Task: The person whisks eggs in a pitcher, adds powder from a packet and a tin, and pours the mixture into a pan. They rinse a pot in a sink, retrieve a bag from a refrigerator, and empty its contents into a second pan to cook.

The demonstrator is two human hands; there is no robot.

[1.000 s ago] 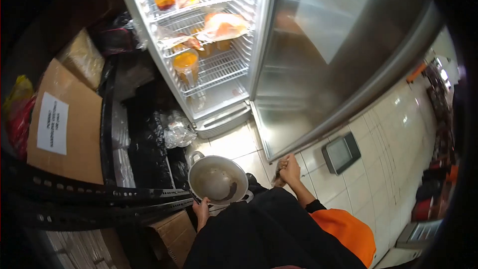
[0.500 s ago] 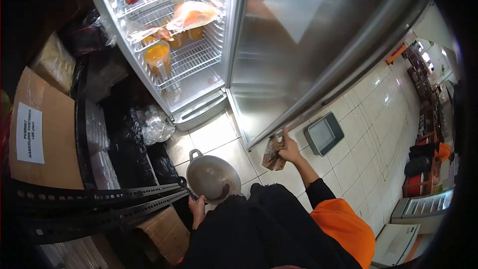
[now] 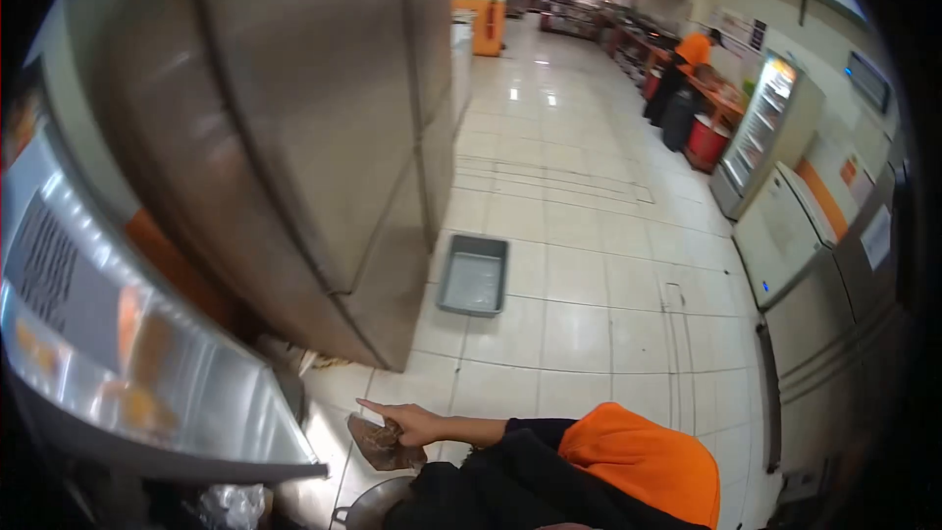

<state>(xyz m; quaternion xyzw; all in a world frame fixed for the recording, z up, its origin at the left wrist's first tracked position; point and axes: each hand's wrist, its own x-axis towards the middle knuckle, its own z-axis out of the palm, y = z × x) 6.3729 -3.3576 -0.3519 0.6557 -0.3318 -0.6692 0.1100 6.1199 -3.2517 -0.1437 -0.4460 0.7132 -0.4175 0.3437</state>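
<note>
A small plastic bag with something brown in it (image 3: pixel 385 444) is gripped in my right hand (image 3: pixel 417 424). The index finger points out past the bag, and the other fingers are closed round it. Just below, at the bottom edge, shows part of a grey metal wok (image 3: pixel 365 507) with a loop handle; my body hides the rest. My left hand is out of view. To the left of my right hand is the lower corner of the glass fridge door (image 3: pixel 211 402), with blurred orange items showing in the glass.
A tall steel cabinet (image 3: pixel 324 118) stands ahead on the left. On the tiled floor (image 3: pixel 579 275) lies a grey tub (image 3: pixel 474 275). Along the right are a white chest freezer (image 3: pixel 780 236), a lit display fridge (image 3: pixel 770 128), a red bin (image 3: pixel 706 142) and a person in orange (image 3: pixel 695 49).
My view has swung to the right, from the open fridge to the long kitchen aisle. The fridge door has swung toward closed. The bag stays in my right hand; my left hand has left view.
</note>
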